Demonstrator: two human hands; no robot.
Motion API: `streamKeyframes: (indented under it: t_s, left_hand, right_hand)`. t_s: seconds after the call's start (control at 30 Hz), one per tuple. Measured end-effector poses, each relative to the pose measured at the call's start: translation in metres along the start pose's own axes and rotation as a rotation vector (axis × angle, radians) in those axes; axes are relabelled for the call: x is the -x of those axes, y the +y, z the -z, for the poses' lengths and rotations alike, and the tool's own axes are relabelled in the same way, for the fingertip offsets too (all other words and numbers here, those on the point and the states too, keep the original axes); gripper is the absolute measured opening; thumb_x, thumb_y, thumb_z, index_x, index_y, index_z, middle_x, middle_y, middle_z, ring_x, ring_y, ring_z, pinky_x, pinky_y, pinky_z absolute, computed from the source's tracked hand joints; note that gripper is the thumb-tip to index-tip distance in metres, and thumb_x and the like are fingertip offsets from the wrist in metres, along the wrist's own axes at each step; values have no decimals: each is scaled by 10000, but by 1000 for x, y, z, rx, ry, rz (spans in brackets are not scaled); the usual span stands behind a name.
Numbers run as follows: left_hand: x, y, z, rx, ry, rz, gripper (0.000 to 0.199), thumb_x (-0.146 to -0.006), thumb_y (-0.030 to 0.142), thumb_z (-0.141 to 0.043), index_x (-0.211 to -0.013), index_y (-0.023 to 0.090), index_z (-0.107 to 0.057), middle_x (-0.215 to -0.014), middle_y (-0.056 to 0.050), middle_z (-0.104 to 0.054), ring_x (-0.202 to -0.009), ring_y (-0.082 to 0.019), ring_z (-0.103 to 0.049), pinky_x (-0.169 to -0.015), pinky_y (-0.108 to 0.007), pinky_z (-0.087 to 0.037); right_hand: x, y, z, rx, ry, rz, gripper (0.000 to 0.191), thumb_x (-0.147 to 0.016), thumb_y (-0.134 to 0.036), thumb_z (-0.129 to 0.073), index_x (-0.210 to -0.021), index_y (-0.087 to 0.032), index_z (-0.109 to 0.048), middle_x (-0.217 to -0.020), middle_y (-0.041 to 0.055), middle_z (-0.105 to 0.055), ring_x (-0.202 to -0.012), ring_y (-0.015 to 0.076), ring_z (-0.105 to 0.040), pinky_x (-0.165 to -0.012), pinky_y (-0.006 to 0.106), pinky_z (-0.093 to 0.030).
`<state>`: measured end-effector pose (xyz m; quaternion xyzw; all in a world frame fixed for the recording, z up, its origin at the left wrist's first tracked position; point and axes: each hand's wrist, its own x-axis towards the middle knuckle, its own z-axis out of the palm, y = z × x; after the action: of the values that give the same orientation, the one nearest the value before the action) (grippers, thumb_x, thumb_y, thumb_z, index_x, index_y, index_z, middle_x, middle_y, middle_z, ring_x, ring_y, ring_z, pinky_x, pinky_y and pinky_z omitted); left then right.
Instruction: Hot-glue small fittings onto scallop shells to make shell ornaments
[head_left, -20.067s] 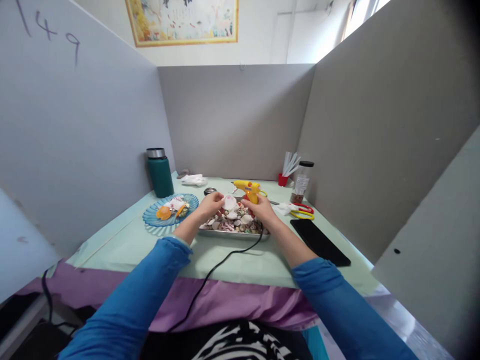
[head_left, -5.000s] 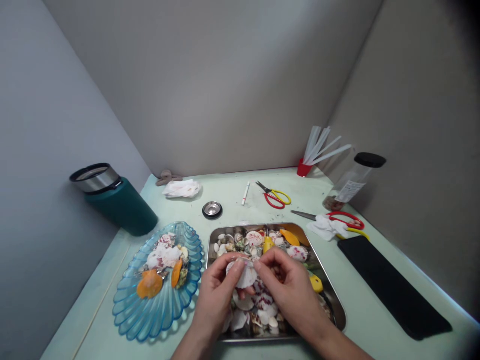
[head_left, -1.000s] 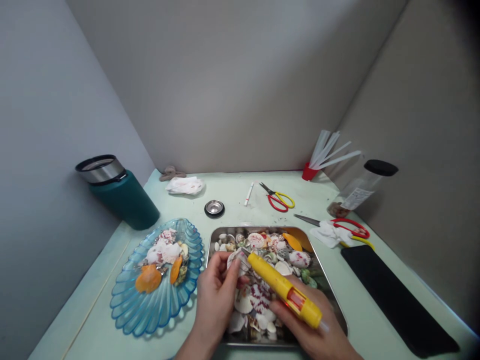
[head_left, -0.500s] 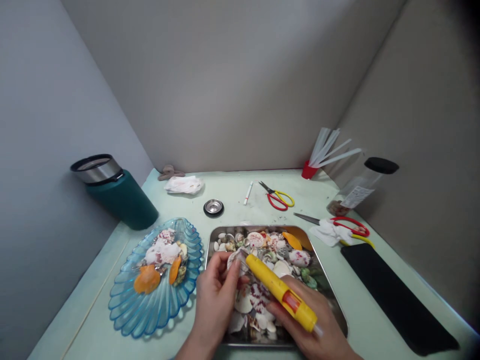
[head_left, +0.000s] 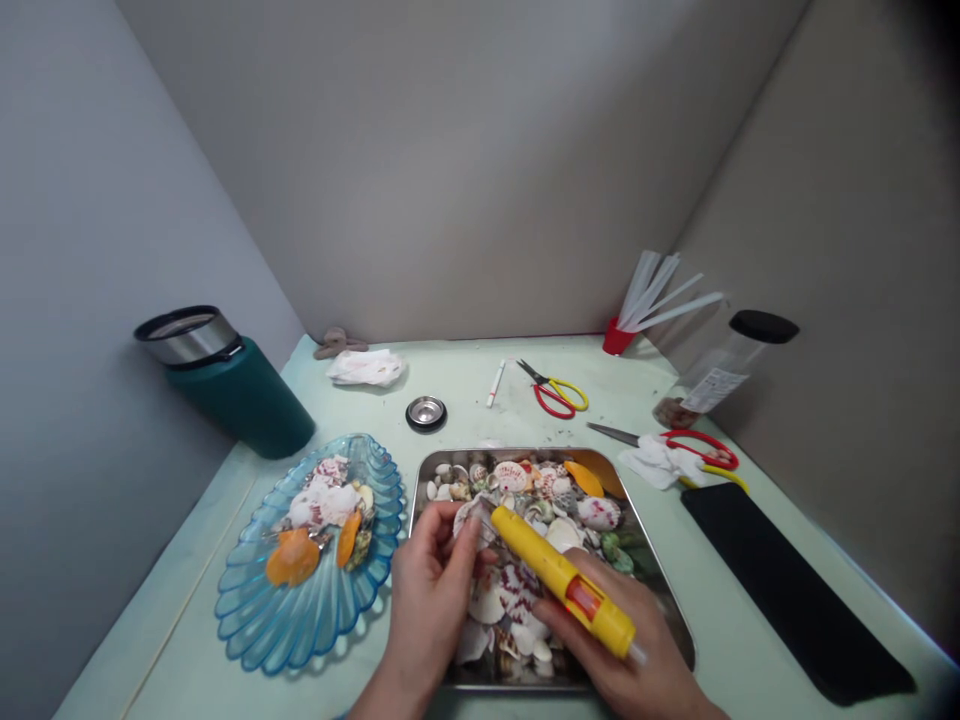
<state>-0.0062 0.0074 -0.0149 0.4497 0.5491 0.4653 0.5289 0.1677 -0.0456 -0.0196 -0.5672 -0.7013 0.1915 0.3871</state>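
Over the metal tray (head_left: pixel 670 610), my left hand (head_left: pixel 435 575) pinches a pale seashell (head_left: pixel 469 514) between thumb and fingers. My right hand (head_left: pixel 626 630) is wrapped around a yellow pen-shaped hot glue gun (head_left: pixel 551 565), with a clear stick poking out of its back end. The nozzle points left and meets the shell's edge near my left thumb; whether glue is coming out cannot be made out. Beneath both hands, the tray holds many mixed shells, including a purple-striped scallop shell (head_left: pixel 517 592) and an orange shell (head_left: pixel 583 478).
A blue shell-shaped dish (head_left: pixel 251 625) with shells stands left, beside a teal tumbler (head_left: pixel 240 400). Behind lie a round lid (head_left: pixel 426 412), a marker (head_left: pixel 496 383) and small scissors (head_left: pixel 559 392). At right are larger scissors (head_left: pixel 701 450), a jar (head_left: pixel 712 375), a red cup (head_left: pixel 617 338) of glue sticks and a black mat (head_left: pixel 795 595).
Both hands hold the same shell and glue gun in nearly the same place. The whole view has shifted very slightly.
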Motion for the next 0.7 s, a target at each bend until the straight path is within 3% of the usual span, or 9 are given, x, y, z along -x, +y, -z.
streamKeyframes:
  t_s: [0.7]
  left_hand:
    - [-1, 1, 0, -65, -19, -36, 289, -789, 433, -604, -914, 173, -581, -746, -16, -647, -606, -151, -638, -573, -249, -516]
  right_hand:
    - [3, 7, -4, -54, -26, 10, 153, -844, -312, -585, -766, -212, -499, -671, -23, -561, -569, 126, -562, -542, 228, -428]
